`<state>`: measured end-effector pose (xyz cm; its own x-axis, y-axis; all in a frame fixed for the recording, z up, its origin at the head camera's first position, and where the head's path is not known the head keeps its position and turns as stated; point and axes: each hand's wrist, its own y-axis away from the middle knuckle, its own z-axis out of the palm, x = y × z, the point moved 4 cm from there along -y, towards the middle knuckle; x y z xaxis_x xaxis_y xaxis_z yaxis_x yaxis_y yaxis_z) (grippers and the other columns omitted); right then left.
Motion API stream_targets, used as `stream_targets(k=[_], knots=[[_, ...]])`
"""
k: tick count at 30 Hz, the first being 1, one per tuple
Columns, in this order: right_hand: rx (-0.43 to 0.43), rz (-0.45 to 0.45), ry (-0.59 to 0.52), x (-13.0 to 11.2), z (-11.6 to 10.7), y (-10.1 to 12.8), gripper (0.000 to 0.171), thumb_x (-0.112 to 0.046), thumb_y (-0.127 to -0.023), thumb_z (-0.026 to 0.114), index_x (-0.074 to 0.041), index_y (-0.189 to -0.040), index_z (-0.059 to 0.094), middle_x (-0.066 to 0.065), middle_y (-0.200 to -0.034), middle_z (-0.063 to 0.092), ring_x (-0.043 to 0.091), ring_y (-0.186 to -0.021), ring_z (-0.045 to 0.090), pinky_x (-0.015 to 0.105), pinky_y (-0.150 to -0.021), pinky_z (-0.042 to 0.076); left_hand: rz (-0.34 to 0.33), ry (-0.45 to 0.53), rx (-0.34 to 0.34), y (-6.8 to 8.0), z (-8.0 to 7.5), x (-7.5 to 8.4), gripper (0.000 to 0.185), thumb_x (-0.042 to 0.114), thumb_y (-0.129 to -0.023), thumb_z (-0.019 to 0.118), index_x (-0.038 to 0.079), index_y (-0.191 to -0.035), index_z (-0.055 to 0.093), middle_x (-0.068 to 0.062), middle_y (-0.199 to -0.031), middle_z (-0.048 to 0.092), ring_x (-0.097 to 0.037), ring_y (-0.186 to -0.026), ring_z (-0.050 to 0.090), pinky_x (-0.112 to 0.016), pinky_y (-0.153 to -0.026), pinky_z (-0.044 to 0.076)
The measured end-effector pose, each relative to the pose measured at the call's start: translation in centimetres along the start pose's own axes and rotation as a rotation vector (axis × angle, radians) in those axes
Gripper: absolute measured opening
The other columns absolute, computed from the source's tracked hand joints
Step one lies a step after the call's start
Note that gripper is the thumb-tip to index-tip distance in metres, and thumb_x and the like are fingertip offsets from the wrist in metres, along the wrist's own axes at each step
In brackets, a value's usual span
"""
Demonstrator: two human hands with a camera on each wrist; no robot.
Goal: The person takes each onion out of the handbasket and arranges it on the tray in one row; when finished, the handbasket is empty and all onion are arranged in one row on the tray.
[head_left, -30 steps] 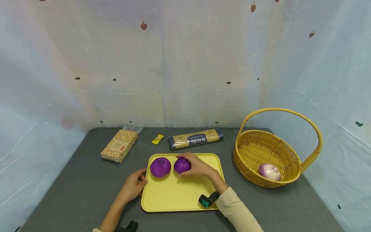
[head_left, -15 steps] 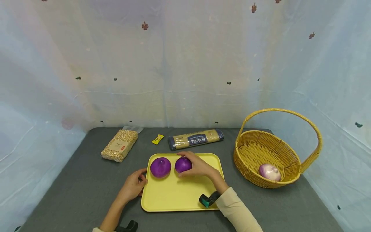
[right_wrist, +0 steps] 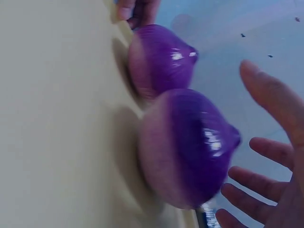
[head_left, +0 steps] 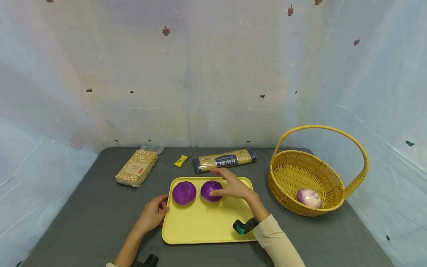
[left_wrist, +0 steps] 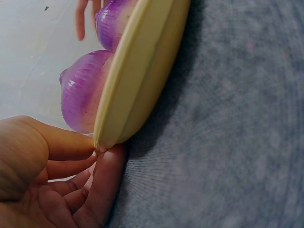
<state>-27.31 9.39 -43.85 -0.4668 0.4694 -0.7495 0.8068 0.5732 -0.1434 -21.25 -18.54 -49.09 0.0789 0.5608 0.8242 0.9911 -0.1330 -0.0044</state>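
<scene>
"What's shifted?"

"The right hand (head_left: 235, 188). Half a second ago its fingers were round the right-hand onion (head_left: 206, 190); now they're spread, just clear of its skin."

"And that onion?"

"It sits on the tray (head_left: 200, 226), in the far half, just beside the left-hand onion (head_left: 184, 193)."

"Looks like a letting-go to me. How is that done well?"

"Fingers wide and straight up, I'd say. Something that round could roll if a thumb brushes it sideways. The left hand (head_left: 151, 215) pinches the tray's left rim between thumb and finger; holding that steady should stop any sliding."

"Where are the edges?"

"The far rim is close behind both onions, and the pasta packet (head_left: 227, 160) lies just beyond, near the right fingertips. I'd watch those when lifting."

"And room to move?"

"The tray's near half gives the most, though the right wrist's black camera (head_left: 245, 226) hangs over its right side. Farther right, well apart, stands the basket (head_left: 280, 194) with another onion (head_left: 309, 197) inside; its tall handle wants steering round."
</scene>
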Motion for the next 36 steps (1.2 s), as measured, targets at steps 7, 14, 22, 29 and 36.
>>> stream_targets(k=[7, 14, 22, 29, 36], knots=[[0.094, -0.044, 0.005, -1.1, -2.1, 0.7, 0.069, -0.035, -0.082, 0.071, -0.014, -0.140, 0.041, 0.008, -0.137, 0.046, 0.026, -0.123, 0.046, 0.049, -0.101, 0.038, -0.001, -0.009, 0.001, 0.0, -0.1, 0.1, 0.041, -0.002, -0.087, 0.061, -0.007, -0.126, 0.050, -0.005, -0.078, 0.052, -0.014, -0.049, 0.048, -0.025, -0.039, 0.047], [0.197, -0.127, -0.004, -2.2, -3.9, 1.8, 0.059, -0.016, -0.083, 0.071, -0.009, -0.136, 0.045, 0.011, -0.131, 0.052, 0.030, -0.115, 0.052, 0.052, -0.094, 0.043, -0.001, -0.010, 0.001, 0.0, 0.0, 0.1, 0.042, -0.001, -0.087, 0.061, -0.007, -0.127, 0.050, -0.005, -0.078, 0.052, -0.014, -0.050, 0.048, -0.025, -0.040, 0.047], [0.270, -0.145, -0.067, -5.6, -6.6, 3.7, 0.053, -0.003, -0.084, 0.067, 0.000, -0.133, 0.046, 0.020, -0.121, 0.054, 0.042, -0.106, 0.054, 0.053, -0.088, 0.046, -0.004, -0.007, 0.002, 0.0, -0.1, 0.2, 0.042, -0.002, -0.087, 0.060, -0.007, -0.127, 0.049, -0.005, -0.078, 0.052, -0.014, -0.049, 0.049, -0.025, -0.040, 0.047], [0.323, -0.129, -0.089, -5.7, -8.1, 5.0, 0.052, 0.001, -0.084, 0.065, 0.001, -0.133, 0.046, 0.022, -0.121, 0.054, 0.040, -0.104, 0.054, 0.058, -0.087, 0.044, -0.004, 0.003, -0.002, -0.1, -0.1, 0.3, 0.043, -0.001, -0.087, 0.060, -0.007, -0.128, 0.048, -0.006, -0.078, 0.051, -0.015, -0.049, 0.050, -0.025, -0.040, 0.047], [0.374, -0.167, -0.056, -5.4, -9.3, 6.2, 0.051, 0.005, -0.083, 0.065, 0.005, -0.130, 0.046, 0.024, -0.118, 0.054, 0.042, -0.102, 0.055, 0.050, -0.084, 0.049, -0.006, 0.011, -0.002, 0.0, 0.0, 0.3, 0.043, -0.001, -0.087, 0.060, -0.007, -0.128, 0.048, -0.006, -0.079, 0.052, -0.015, -0.050, 0.049, -0.026, -0.040, 0.048]])
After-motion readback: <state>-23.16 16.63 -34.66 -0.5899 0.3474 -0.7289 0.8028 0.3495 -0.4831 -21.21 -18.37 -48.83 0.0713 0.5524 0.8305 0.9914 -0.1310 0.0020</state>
